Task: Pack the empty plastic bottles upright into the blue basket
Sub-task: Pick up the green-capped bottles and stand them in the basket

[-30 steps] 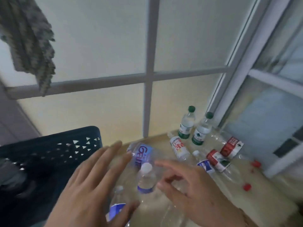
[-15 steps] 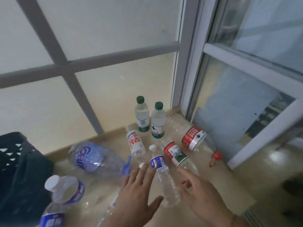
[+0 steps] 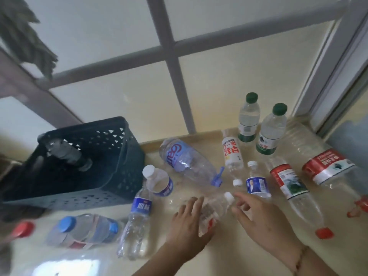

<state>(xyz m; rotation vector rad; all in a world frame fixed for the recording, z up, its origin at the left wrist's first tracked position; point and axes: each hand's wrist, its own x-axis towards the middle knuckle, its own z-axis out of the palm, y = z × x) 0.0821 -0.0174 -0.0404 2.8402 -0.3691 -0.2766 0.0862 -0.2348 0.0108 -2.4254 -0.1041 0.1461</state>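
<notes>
Clear bottle (image 3: 214,213) lies flat between both hands, white cap pointing far-right, axis diagonal; crumpled, red-marked label. Left hand (image 3: 187,226) fingers straight, touching it; right hand (image 3: 262,220) loosely spread, holding nothing. Basket (image 3: 119,176) far left

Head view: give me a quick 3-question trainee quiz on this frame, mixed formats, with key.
1. True or false: the two green-capped bottles stand upright near the window frame.
2. Multiple choice: where is the blue basket? A) right of the bottles B) left of the bottles C) behind the window
3. Fill in: the clear bottle between the left hand and right hand has a ____ cap.

Key: 1 true; 2 B; 3 white
</notes>
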